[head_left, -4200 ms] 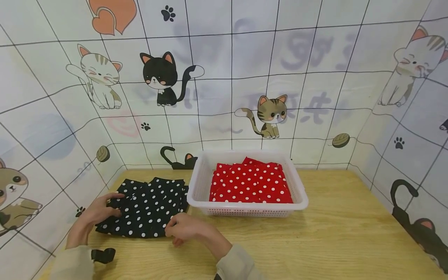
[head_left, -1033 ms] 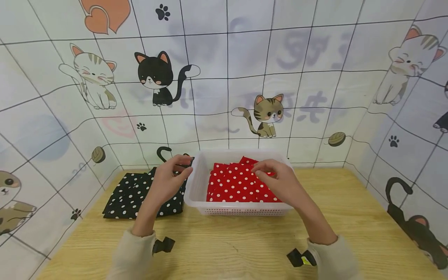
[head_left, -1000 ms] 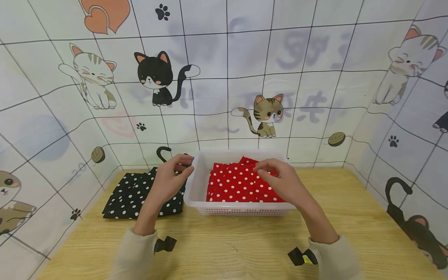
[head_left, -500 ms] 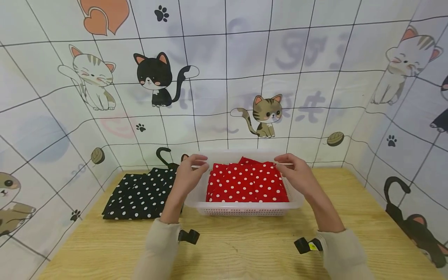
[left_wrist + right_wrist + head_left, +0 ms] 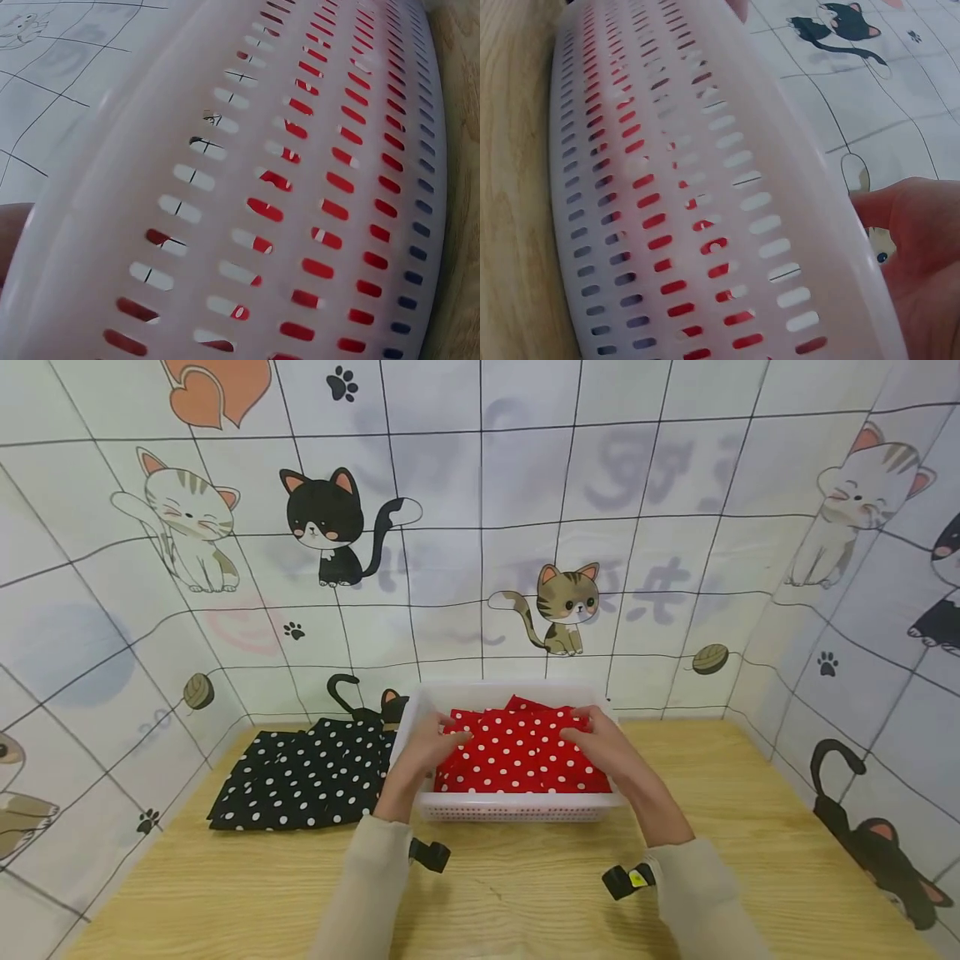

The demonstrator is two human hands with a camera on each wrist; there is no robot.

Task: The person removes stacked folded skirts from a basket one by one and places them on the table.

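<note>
Loosely spread left hand [image 5: 427, 747] and right hand [image 5: 609, 747] reach over white-dotted red cloth [image 5: 517, 756] in a rectangular white plastic basket [image 5: 517, 811].

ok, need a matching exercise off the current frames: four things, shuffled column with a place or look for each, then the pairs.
Things
1. red dotted cloth
2. basket
3. black dotted cloth
4. right hand

Places and looks
A. on the wooden table, left of the basket
B. bare, at the basket's right side
C. lying inside the basket
D. whitish, with rows of slots in its walls

Pairs: 1-C, 2-D, 3-A, 4-B
</note>
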